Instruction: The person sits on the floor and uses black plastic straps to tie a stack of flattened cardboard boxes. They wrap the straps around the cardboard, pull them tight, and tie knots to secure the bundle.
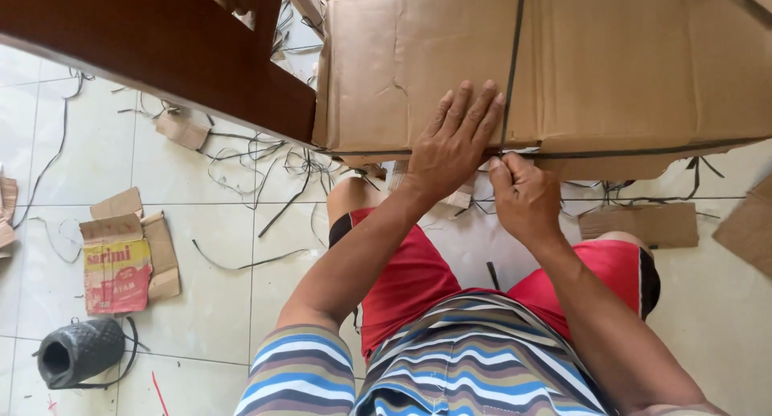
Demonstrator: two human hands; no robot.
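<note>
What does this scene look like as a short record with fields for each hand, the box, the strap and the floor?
left hand: flat on the cardboard box, fingers spread
right hand: closed, pinching the dark strap at the box's lower edge
cardboard box: large, brown, creased
dark strap: runs along the lower edge; another crosses it upright
floor: pale tiles with strap offcuts, cardboard scraps, a flattened printed carton, a black shoe

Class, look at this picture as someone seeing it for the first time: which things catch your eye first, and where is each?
A big cardboard box fills the top right, with the left hand pressed flat on it and the right hand pinching at its lower edge. Dark straps and cardboard scraps litter the tiled floor at left. A flattened carton lies there too, above a dark shoe.
</note>
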